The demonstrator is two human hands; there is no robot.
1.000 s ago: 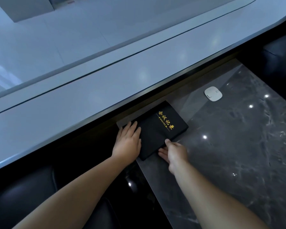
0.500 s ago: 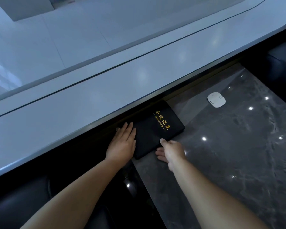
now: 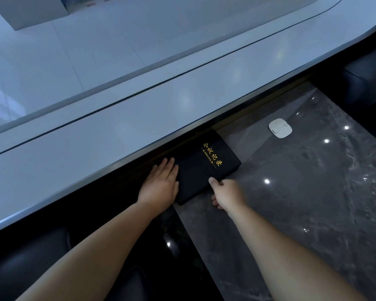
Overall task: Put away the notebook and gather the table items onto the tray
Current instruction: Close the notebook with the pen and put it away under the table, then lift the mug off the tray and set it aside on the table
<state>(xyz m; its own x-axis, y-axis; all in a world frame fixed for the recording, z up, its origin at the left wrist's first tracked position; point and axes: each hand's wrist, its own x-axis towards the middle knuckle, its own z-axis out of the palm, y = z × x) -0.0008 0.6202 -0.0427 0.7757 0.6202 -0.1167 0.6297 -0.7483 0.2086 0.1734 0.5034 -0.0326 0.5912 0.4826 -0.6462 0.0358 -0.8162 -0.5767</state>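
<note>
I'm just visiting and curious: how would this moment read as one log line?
step: stowing black gold-lettered notebook under white tabletop | left hand: flat on cover | right hand: pinching near edge

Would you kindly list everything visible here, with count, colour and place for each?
notebook: one, black with gold lettering, on the shelf, far end under the tabletop edge
white pad: one, white, on the shelf right of the notebook
shelf: one, dark grey marble, under the tabletop
tabletop: one, white, above
left hand: one, flat against the notebook's left edge
right hand: one, thumb on the notebook's near edge
</note>
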